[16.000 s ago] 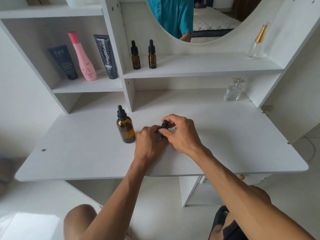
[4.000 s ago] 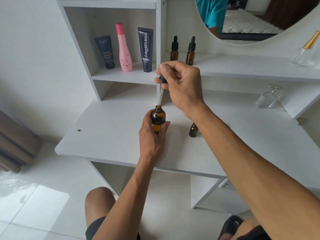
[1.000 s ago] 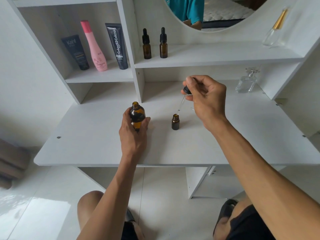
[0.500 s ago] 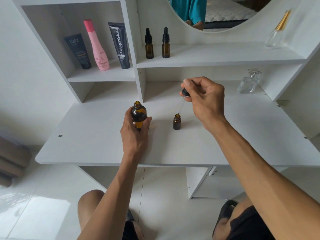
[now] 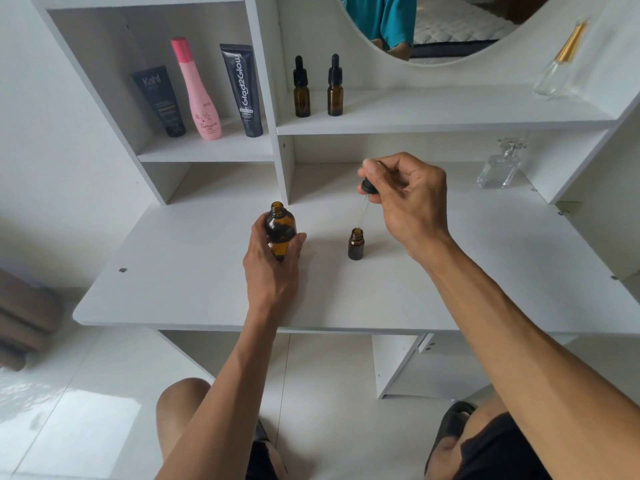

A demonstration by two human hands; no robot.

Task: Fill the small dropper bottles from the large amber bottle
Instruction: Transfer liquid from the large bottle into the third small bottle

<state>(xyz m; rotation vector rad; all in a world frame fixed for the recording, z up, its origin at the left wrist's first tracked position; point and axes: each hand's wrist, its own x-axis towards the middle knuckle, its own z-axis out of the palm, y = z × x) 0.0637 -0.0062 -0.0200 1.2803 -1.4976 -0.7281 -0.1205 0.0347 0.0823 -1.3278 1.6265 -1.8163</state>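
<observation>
Two hands on the job, and not much has changed from half a second ago: the pipette tip has dropped from just above the small dropper bottle [image 5: 355,244] to right at its open mouth. Right hand [image 5: 408,199] is curled up over that bottle, thumb and fingertips pinching the black bulb of the dropper [image 5: 367,188], glass tube slanting down and left. Left hand [image 5: 272,268] is wrapped around the lower half of the large amber bottle [image 5: 280,230], which is uncapped and upright at the tabletop [image 5: 194,271], same spot as before. Can't tell how full either one is. Small bottle stands alone between the hands, nothing touching its sides. Two capped dropper bottles [image 5: 318,86] sit on the shelf behind.
</observation>
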